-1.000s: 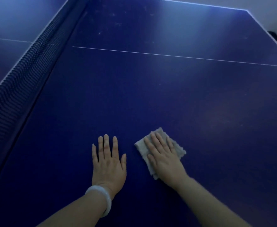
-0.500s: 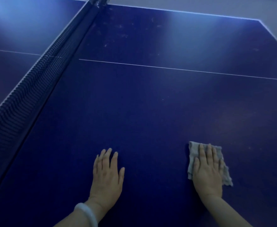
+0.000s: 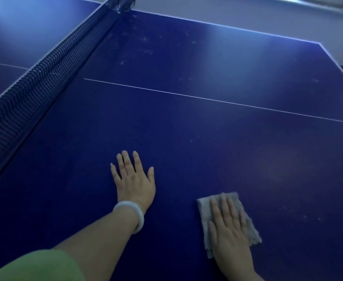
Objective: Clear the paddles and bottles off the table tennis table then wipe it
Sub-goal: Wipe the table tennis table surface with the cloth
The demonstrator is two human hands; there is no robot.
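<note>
The blue table tennis table (image 3: 186,134) fills the view, with no paddles or bottles on it. My right hand (image 3: 230,232) lies flat with straight fingers on a folded grey cloth (image 3: 204,207), pressing it onto the table near the front edge. My left hand (image 3: 133,181) rests flat on the bare surface to the left of the cloth, fingers spread, a white bangle on its wrist. The two hands are about a hand's width apart.
The net (image 3: 45,65) runs along the left, from the near left up to its post (image 3: 122,5) at the far edge. A white centre line (image 3: 207,98) crosses the table. Dusty smudges (image 3: 144,45) mark the far part near the net. The table's right corner (image 3: 320,44) meets a pale floor.
My right hand slid the cloth from beside my left hand out to the right, then back nearer to me. My left hand stayed flat. The view tilted up, showing the far edge.
</note>
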